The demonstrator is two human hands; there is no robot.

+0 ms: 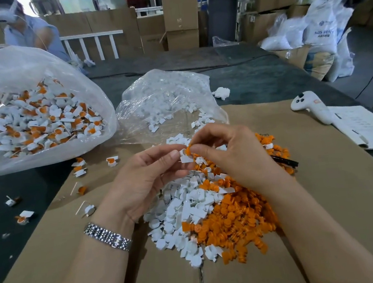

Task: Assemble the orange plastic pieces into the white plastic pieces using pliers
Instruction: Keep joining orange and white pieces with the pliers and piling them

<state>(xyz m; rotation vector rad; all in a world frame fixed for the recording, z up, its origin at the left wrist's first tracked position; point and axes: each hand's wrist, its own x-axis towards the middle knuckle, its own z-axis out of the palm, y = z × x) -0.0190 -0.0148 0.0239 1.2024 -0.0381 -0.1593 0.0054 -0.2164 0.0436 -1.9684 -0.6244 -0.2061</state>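
My left hand point(148, 179) pinches a white plastic piece point(186, 157) above the pile. My right hand point(232, 157) pinches an orange plastic piece point(188, 149) at the top of that white piece. Under both hands lies a mixed heap: loose white pieces point(184, 221) on the left, loose orange pieces point(236, 223) on the right. A dark handle, likely the pliers point(287, 162), pokes out from behind my right hand, mostly hidden.
A big plastic bag of joined white-and-orange pieces point(40, 123) lies at the left. A clear bag of white pieces point(168, 102) sits behind the heap. A white controller point(312, 106) and papers point(364, 126) lie at the right. A person sits at the far left.
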